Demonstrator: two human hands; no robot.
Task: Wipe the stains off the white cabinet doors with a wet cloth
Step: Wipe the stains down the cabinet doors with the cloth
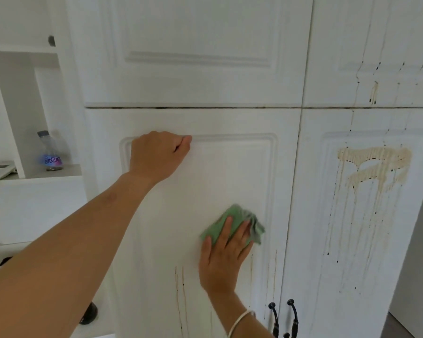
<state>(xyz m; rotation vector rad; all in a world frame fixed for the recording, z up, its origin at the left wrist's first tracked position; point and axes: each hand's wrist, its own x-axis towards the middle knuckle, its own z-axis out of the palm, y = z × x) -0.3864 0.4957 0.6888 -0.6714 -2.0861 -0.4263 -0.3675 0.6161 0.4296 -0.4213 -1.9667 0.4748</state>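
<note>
My right hand point(224, 259) presses a green cloth point(239, 217) flat against the lower left white cabinet door point(193, 191), fingers straight and spread over it. My left hand point(156, 154) rests against the same door near the upper left corner of its raised panel, fingers curled into a fist and holding nothing. Thin brown drip streaks point(180, 296) run down the door below the cloth. The lower right door point(310, 215) carries a large beige splash stain point(374, 164) with long runs and dark specks. More drips mark the upper right door point(374, 91).
Two dark curved handles point(283, 318) sit at the bottom where the lower doors meet. To the left is a white niche shelf point(42, 174) with a plastic water bottle point(50, 152). A dark round knob point(89, 313) shows at lower left.
</note>
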